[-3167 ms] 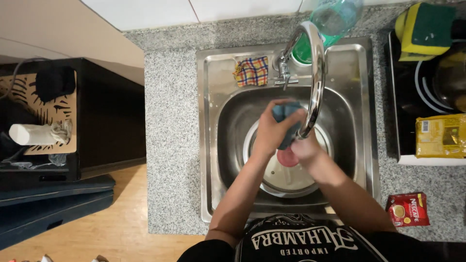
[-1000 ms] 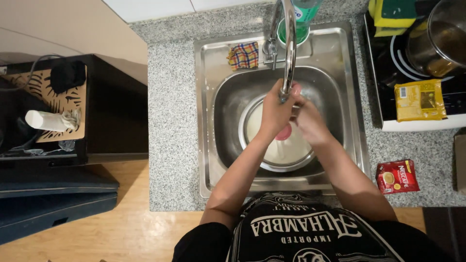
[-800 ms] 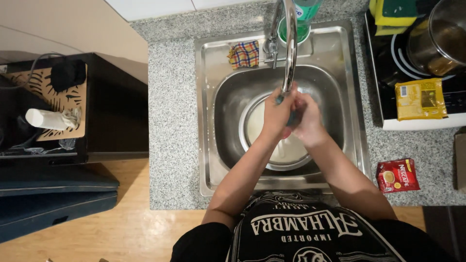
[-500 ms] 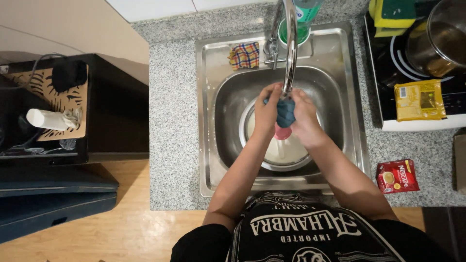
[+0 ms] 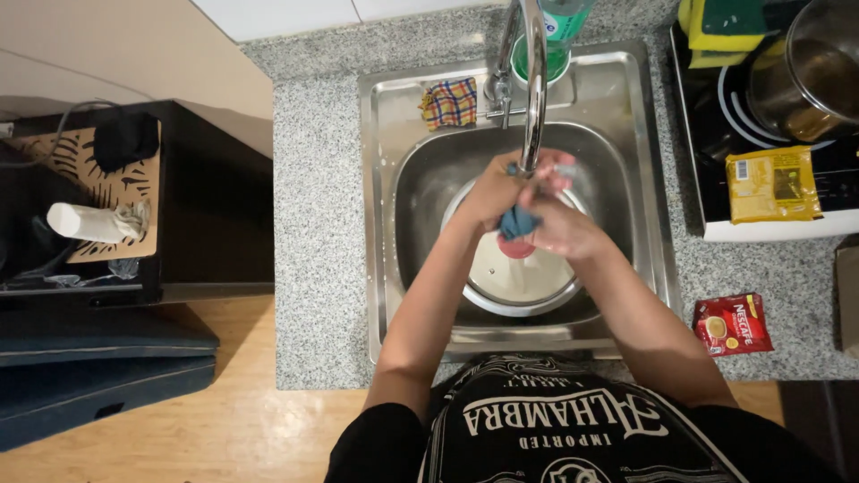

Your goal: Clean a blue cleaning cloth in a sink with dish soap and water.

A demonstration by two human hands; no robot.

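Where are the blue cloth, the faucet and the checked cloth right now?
blue cloth point(image 5: 517, 222), head view, bunched part between the hands.
faucet point(image 5: 534, 85), head view, curved spout.
checked cloth point(image 5: 449, 103), head view, its middle.

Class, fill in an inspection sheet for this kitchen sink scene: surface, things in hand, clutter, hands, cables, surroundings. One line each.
Surface: speckled grey granite counter around a stainless steel sink.
Things in hand: small blue cloth bunched between both hands under the curved chrome tap; round glass pot lid with a red knob lies in the basin below.
Clutter: checked rag, yellow packet, red sachet, steel pot, yellow-green sponges.
Hands: left hand and right hand both closed on the cloth.
Cables: grey cable on the dark side shelf.
Surroundings: wooden floor.
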